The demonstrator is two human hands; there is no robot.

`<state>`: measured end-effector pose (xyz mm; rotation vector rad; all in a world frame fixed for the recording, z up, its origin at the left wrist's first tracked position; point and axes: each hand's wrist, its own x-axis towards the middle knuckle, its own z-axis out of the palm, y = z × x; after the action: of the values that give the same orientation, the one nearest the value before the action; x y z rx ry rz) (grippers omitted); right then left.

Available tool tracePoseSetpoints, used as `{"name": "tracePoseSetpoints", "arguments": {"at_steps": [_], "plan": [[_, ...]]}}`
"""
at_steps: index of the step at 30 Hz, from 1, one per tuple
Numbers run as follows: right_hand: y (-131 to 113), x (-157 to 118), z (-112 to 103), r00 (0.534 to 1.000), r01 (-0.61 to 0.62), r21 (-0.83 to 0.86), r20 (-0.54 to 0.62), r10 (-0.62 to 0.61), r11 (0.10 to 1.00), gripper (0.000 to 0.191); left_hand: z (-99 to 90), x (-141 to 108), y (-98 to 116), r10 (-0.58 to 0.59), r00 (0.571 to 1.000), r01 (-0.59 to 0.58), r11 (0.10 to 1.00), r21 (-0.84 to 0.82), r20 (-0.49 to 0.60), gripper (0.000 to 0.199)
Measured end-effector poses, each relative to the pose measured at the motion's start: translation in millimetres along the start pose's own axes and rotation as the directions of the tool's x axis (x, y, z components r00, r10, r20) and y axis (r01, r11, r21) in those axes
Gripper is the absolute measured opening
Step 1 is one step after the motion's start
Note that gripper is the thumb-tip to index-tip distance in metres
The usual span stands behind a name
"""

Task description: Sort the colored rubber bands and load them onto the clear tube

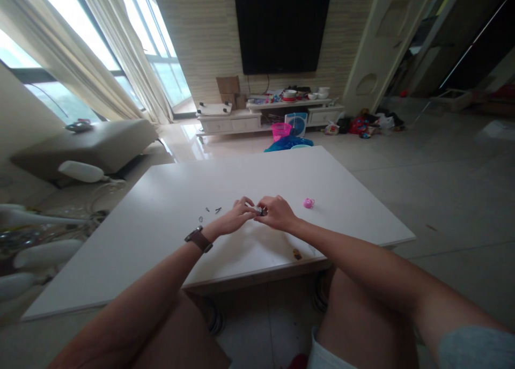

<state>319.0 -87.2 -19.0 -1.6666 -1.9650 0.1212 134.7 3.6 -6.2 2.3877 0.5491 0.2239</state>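
Note:
Both hands meet over the middle of the white table [177, 197]. Between their fingertips is a small white and dark object [259, 211], largely covered by the fingers, so its kind cannot be made out. My left hand [238, 216], with a brown-strapped watch [198, 238] at the wrist, pinches its left side with bent fingers. My right hand [277, 212] closes round its right side. Left of the hands lie several small dark pieces [218, 210], too small to identify. A small pink item [308, 203] sits to the right of my right hand.
A small black and yellow item [296, 254] lies by the table's near edge. Beyond the table, a pink basket [280, 131] and a blue plastic bag [287, 143] stand on the floor before a low TV cabinet [229, 125]. White chairs [82, 171] are at the left.

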Motion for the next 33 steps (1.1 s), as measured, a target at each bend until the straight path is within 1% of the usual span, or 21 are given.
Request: {"name": "tracePoseSetpoints", "arguments": {"at_steps": [2, 3, 6, 8, 11, 14, 15, 17, 18, 19, 20, 21, 22, 23, 24, 26, 27, 29, 30, 31, 33], "plan": [[0.7, -1.4, 1.1, 0.999, 0.040, -0.017, -0.006, -0.041, 0.999, 0.022, 1.3, 1.3, -1.4, 0.007, 0.999, -0.005, 0.999, -0.038, 0.044, 0.035], [0.9, -1.9, 1.7, 0.998, 0.062, -0.024, -0.004, -0.062, 0.998, 0.020, 1.6, 2.2, -1.7, 0.008, 0.999, -0.005, 0.999, -0.050, 0.048, 0.036], [1.1, -2.2, 3.6, 0.996, 0.090, -0.021, 0.007, -0.090, 0.996, 0.023, -0.2, 4.2, -0.7, 0.013, 1.000, -0.013, 0.998, -0.058, 0.012, 0.042], [1.1, -1.1, 4.6, 0.998, 0.068, 0.011, -0.005, -0.068, 0.998, 0.028, -3.5, 4.2, 1.4, 0.011, 0.998, -0.015, 0.998, -0.066, -0.060, 0.043], [1.0, 1.0, 4.9, 0.999, 0.033, 0.058, -0.035, -0.031, 0.998, 0.029, -9.9, 2.9, 4.6, -0.010, 0.980, -0.007, 0.997, -0.082, -0.200, 0.038], [1.8, 2.0, 4.1, 0.999, 0.024, 0.068, -0.042, -0.022, 0.997, 0.029, -19.2, 2.7, 1.9, 0.011, 0.962, -0.032, 0.997, -0.073, -0.273, 0.033], [2.2, 2.2, 3.9, 0.999, 0.023, 0.064, -0.042, -0.020, 0.998, 0.029, -23.9, 2.8, -1.9, 0.011, 0.953, -0.037, 0.996, -0.080, -0.302, 0.033], [3.1, 2.5, 3.7, 0.999, 0.021, 0.052, -0.040, -0.019, 0.998, 0.029, -36.6, 2.2, -15.3, -0.041, 0.920, -0.001, 0.994, -0.107, -0.389, 0.035], [3.4, 2.6, 3.6, 0.999, 0.018, 0.046, -0.040, -0.016, 0.999, 0.029, -44.1, 0.8, -25.2, -0.087, 0.892, 0.039, 0.993, -0.116, -0.443, 0.035], [3.6, 2.8, 3.7, 0.999, 0.014, 0.041, -0.041, -0.012, 0.999, 0.029, -51.8, -1.7, -37.0, -0.145, 0.866, 0.108, 0.989, -0.106, -0.479, 0.032], [3.6, 2.9, 3.8, 0.999, 0.010, 0.038, -0.039, -0.008, 0.999, 0.029, -59.2, -5.5, -50.4, -0.197, 0.846, 0.177, 0.980, -0.088, -0.495, 0.030], [3.5, 2.9, 3.9, 0.999, 0.006, 0.037, -0.037, -0.005, 0.999, 0.029, -65.8, -10.5, -64.9, -0.245, 0.840, 0.238, 0.968, -0.077, -0.484, 0.028], [3.3, 2.9, 4.0, 0.999, 0.003, 0.038, -0.032, -0.002, 0.999, 0.030, -71.2, -16.5, -79.8, -0.297, 0.845, 0.296, 0.952, -0.073, -0.445, 0.031], [3.0, 2.9, 4.1, 1.000, 0.000, 0.040, -0.026, 0.001, 0.999, 0.030, -75.4, -23.3, -94.5, -0.353, 0.855, 0.355, 0.933, -0.067, -0.380, 0.035], [2.9, 2.8, 4.1, 1.000, -0.003, 0.044, -0.018, 0.004, 0.999, 0.030, -78.2, -30.3, -108.4, -0.396, 0.855, 0.402, 0.914, -0.053, -0.334, 0.041], [2.9, 2.6, 4.2, 1.000, -0.006, 0.053, -0.009, 0.007, 0.999, 0.031, -80.7, -43.3, -132.3, -0.489, 0.831, 0.500, 0.865, -0.030, -0.264, 0.052], [3.1, 2.4, 4.3, 1.000, -0.006, 0.057, -0.008, 0.007, 0.998, 0.031, -81.0, -48.7, -141.8, -0.530, 0.813, 0.545, 0.838, -0.005, -0.242, 0.054], [3.8, 2.3, 4.2, 1.000, -0.004, 0.061, -0.011, 0.005, 0.998, 0.030, -80.6, -56.4, -155.7, -0.602, 0.765, 0.631, 0.773, 0.073, -0.229, 0.049], [4.3, 2.2, 4.2, 1.000, -0.003, 0.060, -0.013, 0.003, 0.998, 0.030, -80.0, -58.8, -160.4, -0.624, 0.750, 0.654, 0.749, 0.103, -0.221, 0.046], [4.7, 2.2, 4.2, 1.000, -0.002, 0.059, -0.014, 0.002, 0.998, 0.030, -79.2, -60.4, -163.8, -0.638, 0.742, 0.666, 0.736, 0.122, -0.206, 0.043], [5.2, 2.2, 4.1, 1.000, -0.001, 0.057, -0.015, 0.001, 0.998, 0.031, -76.9, -61.8, -167.7, -0.642, 0.751, 0.660, 0.741, 0.126, -0.154, 0.036]]}}
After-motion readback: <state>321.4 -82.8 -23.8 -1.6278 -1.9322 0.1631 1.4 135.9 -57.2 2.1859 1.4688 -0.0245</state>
